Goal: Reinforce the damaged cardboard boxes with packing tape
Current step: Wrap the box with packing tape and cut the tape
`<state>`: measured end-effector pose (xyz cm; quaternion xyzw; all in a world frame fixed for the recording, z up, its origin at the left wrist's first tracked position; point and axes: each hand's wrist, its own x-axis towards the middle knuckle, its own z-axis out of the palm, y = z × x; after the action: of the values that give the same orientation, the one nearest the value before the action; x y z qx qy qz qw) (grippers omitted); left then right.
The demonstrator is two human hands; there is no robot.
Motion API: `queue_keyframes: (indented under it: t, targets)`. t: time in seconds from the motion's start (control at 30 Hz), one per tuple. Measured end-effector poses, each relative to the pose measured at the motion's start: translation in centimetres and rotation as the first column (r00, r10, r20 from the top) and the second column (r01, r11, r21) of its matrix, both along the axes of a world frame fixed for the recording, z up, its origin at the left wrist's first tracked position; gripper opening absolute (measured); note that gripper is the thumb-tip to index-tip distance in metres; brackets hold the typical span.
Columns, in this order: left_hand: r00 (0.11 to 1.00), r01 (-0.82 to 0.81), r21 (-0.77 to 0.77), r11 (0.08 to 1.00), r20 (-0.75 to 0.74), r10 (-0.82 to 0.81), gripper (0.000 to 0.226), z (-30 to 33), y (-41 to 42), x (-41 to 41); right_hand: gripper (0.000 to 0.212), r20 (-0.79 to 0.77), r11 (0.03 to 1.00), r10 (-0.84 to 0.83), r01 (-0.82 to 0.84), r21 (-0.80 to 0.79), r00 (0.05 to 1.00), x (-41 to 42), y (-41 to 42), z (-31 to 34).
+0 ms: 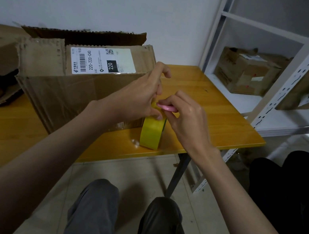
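Cut risk at yellow packing-tape roll [151, 133], beside brown cardboard box [81, 82].
Right hand [186, 118] pinches pink cutter [167, 107]; left hand [144, 98] pinches tape end — blade may nick fingers.

shipping label [102, 61] on cardboard box [57, 87]: "220-220-c40", printed sideways
black block on the label: "220" in white
small code at label edge: "c40"
barcode and qr code: present, not decodable
fine print on the label: too small to read
shelf boxes [246, 73]: markings blurred
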<state>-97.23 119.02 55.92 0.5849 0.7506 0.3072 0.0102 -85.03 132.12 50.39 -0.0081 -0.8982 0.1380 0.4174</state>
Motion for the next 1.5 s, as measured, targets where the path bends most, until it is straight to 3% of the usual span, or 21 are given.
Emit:
queue_keyframes:
  t: [0.4,0.67,0.77,0.93,1.0,1.1,1.2,1.3,1.4,1.5]
  targets:
    - [1.0,-0.025,-0.011,1.0,-0.004,0.025,0.094,0.0,0.0,0.2,0.006,-0.035,0.998,-0.069,0.069,-0.008,0.997,2.2,2.4,-1.1]
    - [1.0,-0.022,-0.042,0.999,-0.013,0.022,0.095,0.3,-0.1,0.4,0.012,-0.121,0.939,-0.073,0.027,-0.343,0.99,2.1,1.7,-2.2]
    - [1.0,-0.02,-0.045,0.999,-0.017,0.019,0.096,0.4,-0.1,0.4,0.018,-0.159,0.857,-0.074,-0.019,-0.515,0.984,1.4,1.2,-2.4]
    - [0.999,-0.007,-0.061,0.998,-0.036,0.005,0.097,0.5,-0.1,0.5,0.025,-0.198,0.865,-0.014,-0.087,-0.494,0.98,1.3,-0.2,-2.1]
    - [1.0,-0.01,-0.061,0.998,-0.026,0.008,0.097,0.4,-0.1,0.4,0.023,-0.208,0.827,-0.09,-0.044,-0.561,0.974,1.0,0.2,-2.6]
    - [1.0,-0.022,-0.021,1.0,0.02,0.022,0.084,0.2,-0.2,0.1,0.026,0.067,0.693,-0.214,0.2,-0.692,0.975,-0.6,3.0,-4.6]
    - [0.999,-0.029,0.034,0.999,0.016,0.028,0.052,0.4,-0.2,-0.1,0.022,0.389,0.646,-0.199,0.419,-0.638,0.9,-2.2,5.1,-6.6]
    - [0.999,-0.028,0.054,0.998,-0.032,0.029,0.038,0.7,-0.1,-0.1,0.024,0.477,0.622,-0.231,0.506,-0.597,0.848,-3.1,5.5,-7.4]
    - [0.997,-0.028,0.051,0.998,-0.065,0.031,0.036,0.8,0.0,-0.1,0.012,0.327,0.623,-0.269,0.422,-0.658,0.906,-3.5,4.7,-6.2]
    - [0.998,-0.032,0.077,0.997,-0.059,0.037,0.036,0.8,0.0,-0.2,0.023,0.019,0.427,-0.024,0.027,-0.904,1.0,-2.7,2.3,-3.4]
